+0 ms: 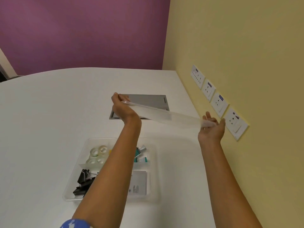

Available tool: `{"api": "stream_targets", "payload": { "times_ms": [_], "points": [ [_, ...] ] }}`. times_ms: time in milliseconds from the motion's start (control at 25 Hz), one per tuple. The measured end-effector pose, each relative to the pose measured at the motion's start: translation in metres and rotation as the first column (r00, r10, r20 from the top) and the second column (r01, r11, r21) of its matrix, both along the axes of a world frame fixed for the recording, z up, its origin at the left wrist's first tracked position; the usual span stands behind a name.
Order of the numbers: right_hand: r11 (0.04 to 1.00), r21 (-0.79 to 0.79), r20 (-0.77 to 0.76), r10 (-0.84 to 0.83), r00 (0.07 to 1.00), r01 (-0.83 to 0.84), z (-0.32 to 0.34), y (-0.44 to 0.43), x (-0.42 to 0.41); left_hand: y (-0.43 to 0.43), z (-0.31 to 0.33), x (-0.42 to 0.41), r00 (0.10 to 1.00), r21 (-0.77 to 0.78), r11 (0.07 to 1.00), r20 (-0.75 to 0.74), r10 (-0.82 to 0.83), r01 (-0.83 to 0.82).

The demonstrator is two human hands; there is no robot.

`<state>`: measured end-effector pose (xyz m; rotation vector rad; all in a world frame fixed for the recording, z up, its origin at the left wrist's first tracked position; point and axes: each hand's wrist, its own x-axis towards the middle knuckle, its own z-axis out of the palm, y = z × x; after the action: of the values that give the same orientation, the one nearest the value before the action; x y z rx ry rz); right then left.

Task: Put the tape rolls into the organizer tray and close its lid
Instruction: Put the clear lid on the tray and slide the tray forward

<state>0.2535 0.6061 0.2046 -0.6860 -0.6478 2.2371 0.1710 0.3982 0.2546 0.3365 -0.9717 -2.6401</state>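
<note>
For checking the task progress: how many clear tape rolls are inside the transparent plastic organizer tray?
4 clear tape rolls, together in the transparent plastic organizer tray's far-left compartment. The left forearm may hide more.

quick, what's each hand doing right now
Left hand: closed on one end of the clear lid.
Right hand: palm open, fingers loosely supporting the lid's other end.

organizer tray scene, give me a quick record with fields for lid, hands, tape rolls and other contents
lid: clear lid held in the air beyond the organizer tray, not on it
left hand: left hand grips the lid's far left end
right hand: right hand, palm up, supports the lid's right end
tape rolls: four clear tape rolls in the tray's back left compartment
other contents: black binder clips front left; white card front right
tray state: open
</note>
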Motion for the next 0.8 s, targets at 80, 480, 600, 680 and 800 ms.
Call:
{"api": "stream_targets", "payload": {
  "times_ms": [80,480,600,680,800],
  "points": [
    [0.989,-0.043,-0.005,0.141,0.99,-0.141,-0.013,-0.02,-0.003,-0.031,0.001,-0.009,0.995,0.109,0.994,-0.096,0.013,-0.003],
    [0.745,0.094,0.437,0.566,0.699,-0.661,-0.063,-0.112,-0.029,-0.186,-0.049,-0.045,0.967,0.301,0.925,-0.179,-0.183,0.231],
    [0.802,0.03,0.233,0.574,0.785,-0.596,-0.065,-0.112,-0.039,-0.224,-0.072,-0.055,0.905,-0.258,0.869,0.176,-0.387,0.422],
    [0.719,0.141,0.377,0.597,0.708,-0.68,-0.074,-0.109,-0.039,-0.236,-0.085,-0.06,0.789,-0.532,0.583,0.452,-0.417,0.614],
    [0.554,0.251,0.532,0.606,0.592,-0.794,-0.087,-0.118,-0.037,-0.231,-0.101,-0.066,0.707,-0.579,0.41,0.622,-0.336,0.704]
  ]
}}
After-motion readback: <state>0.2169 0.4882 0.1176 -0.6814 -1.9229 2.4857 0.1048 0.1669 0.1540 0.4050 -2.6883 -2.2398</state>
